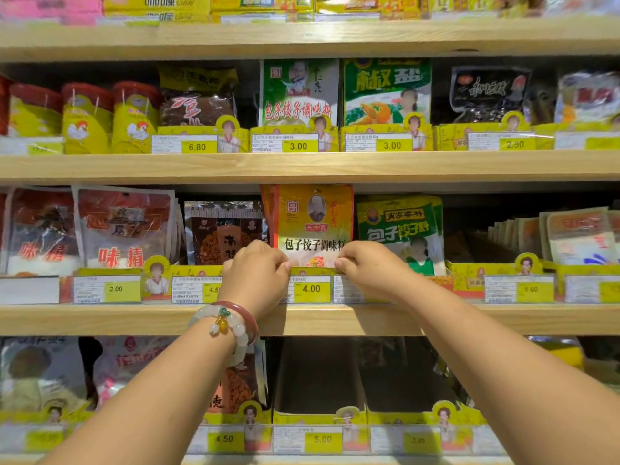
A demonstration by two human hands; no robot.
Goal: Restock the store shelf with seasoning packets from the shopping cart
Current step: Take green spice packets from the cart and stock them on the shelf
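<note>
At frame centre, the left hand (256, 263) and right hand (364, 265) pinch the lower corners of the yellow dumpling seasoning packets (315, 223), seating them in their shelf tray (310, 272). That slot looks filled, but I judge the job unfinished: two trays at lower centre (318, 418) stand bare. The cart is out of view.

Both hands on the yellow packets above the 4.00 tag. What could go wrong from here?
1. The left hand and right hand pinch only the bottom corners of the yellow seasoning packets; the tall stack may tip forward once the grip lets go.
2. The slot is tight: the brown packet and green packet sit close on either side, so edges could snag.
3. Knuckles rest near the 4.00 price tag, which could get knocked loose.
</note>
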